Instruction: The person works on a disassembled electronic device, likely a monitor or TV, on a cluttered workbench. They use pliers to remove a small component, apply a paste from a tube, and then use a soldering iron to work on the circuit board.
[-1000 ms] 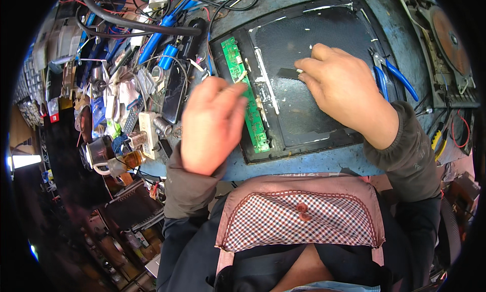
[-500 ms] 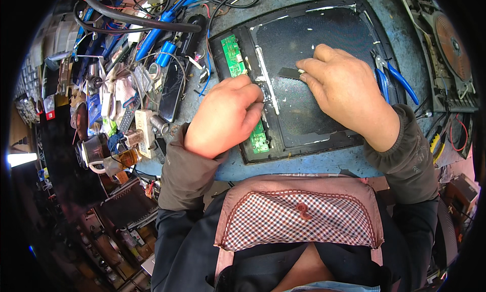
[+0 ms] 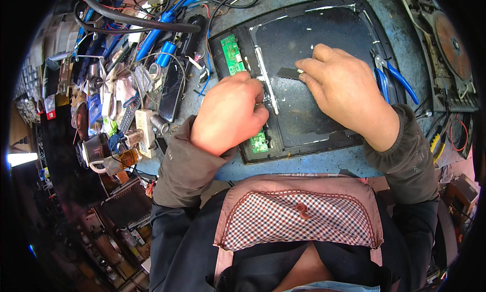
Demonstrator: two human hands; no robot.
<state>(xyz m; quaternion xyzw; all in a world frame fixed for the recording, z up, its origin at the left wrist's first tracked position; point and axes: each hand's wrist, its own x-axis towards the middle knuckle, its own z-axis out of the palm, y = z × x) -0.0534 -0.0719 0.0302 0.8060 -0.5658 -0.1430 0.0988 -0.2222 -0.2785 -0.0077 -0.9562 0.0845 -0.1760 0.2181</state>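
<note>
My left hand (image 3: 229, 114) is closed in a loose fist over the left part of a black framed panel (image 3: 283, 151). Its fingertips are turned under, and whatever they grip is hidden. Beneath that hand lies a long green circuit board (image 3: 233, 53), its middle covered and both ends showing. My right hand (image 3: 349, 87) pinches a flat dark strip (image 3: 289, 73) between thumb and fingers, above the panel's dark mesh (image 3: 283, 46). White glue-like residue (image 3: 267, 82) runs in a line between the hands and along the mesh edges.
Blue-handled cutting pliers (image 3: 397, 80) rest on the panel's right edge. Thick cables (image 3: 147, 22), tools and small parts crowd the bench's left side, with a glass jug (image 3: 119, 161) of amber liquid. A black unit with a copper-coloured disc (image 3: 450, 46) stands at right.
My left hand has shifted slightly right and its wrist has turned, covering more of the circuit board's lower part. The right hand and strip stay almost in place.
</note>
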